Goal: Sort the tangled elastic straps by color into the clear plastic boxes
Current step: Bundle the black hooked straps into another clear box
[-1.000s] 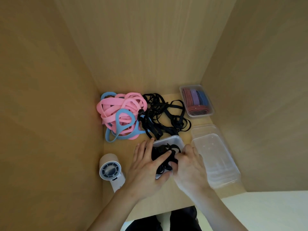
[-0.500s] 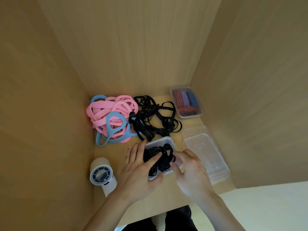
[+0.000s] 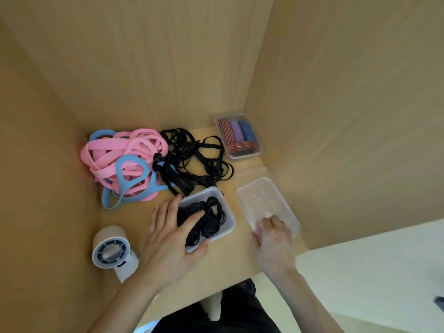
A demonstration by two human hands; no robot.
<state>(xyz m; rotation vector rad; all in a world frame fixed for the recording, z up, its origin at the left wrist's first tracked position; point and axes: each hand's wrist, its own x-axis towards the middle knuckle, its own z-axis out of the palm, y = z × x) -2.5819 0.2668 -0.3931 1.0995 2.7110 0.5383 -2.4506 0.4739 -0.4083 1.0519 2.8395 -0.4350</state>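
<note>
- the left hand [image 3: 177, 236] lies flat, fingers straight, pressing the packed black straps [image 3: 204, 219] down into the middle box [image 3: 229, 222], with the thumb against that box's near wall. if it lifts quickly, the springy coils will likely pop back over the rim.
- the right hand [image 3: 274, 239] is blurred at the near end of the empty box [image 3: 264, 200], just right of the middle box. i cannot tell whether it grips the rim or only touches it. that box looks light and may skid on the tabletop [image 3: 223, 260].
- the loose black tangle [image 3: 192, 159], just behind the middle box, touches the box's far wall and knots into the pink straps [image 3: 125, 152] and blue straps [image 3: 129, 179], behind and left of the box. a hard pull could drag the wrong colours along.
- count: three clear boxes. one holds black straps, one holds nothing, and the far box [image 3: 247, 156], behind and right of the middle box, holds red, purple and blue striped straps.
- count: one loose heap in three colours. the single straps are too tangled to number.
- count: two hands, well apart, and one small fan [image 3: 111, 248] to the left of the middle box.
</note>
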